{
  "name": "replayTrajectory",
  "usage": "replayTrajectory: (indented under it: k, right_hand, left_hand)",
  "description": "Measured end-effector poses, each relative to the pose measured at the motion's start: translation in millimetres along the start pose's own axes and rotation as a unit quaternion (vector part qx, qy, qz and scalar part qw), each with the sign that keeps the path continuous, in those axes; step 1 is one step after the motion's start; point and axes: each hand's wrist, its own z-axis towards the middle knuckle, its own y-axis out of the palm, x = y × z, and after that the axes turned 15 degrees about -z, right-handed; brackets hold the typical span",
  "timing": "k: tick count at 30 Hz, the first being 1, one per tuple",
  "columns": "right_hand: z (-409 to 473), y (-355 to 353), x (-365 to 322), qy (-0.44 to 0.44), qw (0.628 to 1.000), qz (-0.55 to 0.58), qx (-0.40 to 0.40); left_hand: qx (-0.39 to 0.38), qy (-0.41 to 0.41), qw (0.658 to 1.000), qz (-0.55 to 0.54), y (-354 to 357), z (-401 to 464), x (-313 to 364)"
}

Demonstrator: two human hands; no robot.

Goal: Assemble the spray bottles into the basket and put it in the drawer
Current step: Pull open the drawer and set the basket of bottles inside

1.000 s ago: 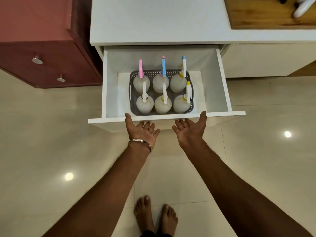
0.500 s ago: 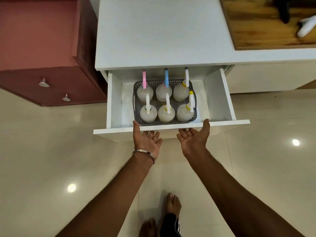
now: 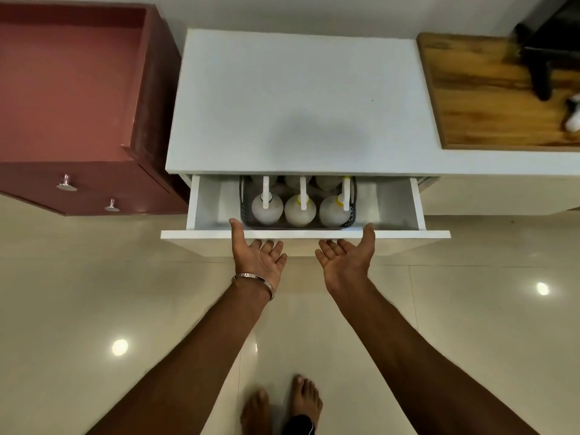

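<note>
White drawer [image 3: 395,234] half-shut; both hands (palms up, fingers splayed) under front.

Maroon cabinet [image 3: 78,105] with two metal knobs [image 3: 66,183] at left; wooden board [image 3: 489,98] on white countertop [image 3: 298,98]; glossy beige floor tiles [image 3: 78,293].

back row of spray bottles [image 3: 296,181] mostly hidden under countertop [image 3: 301,102], perhaps three

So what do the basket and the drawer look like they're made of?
The basket looks like dark grey moulded plastic, judging by its perforated mesh wall. The drawer looks like white laminated or painted board, smooth and matte, with flat square-cut edges; its core is hidden.
</note>
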Motion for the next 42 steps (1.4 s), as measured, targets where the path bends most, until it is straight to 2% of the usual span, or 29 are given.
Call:
replayTrajectory:
  k: [19,42]
  right_hand:
    - [76.8,92.6,-71.4,-0.015,0.999,-0.004,0.027]
    - [80.5,96.5,-78.0,0.014,0.999,-0.005,0.029]
  left_hand:
    - [0.003,-0.010,1.000,-0.020,112.9,81.6,43.9]
    - [0.003,-0.009,1.000,0.006,112.5,86.2,48.1]
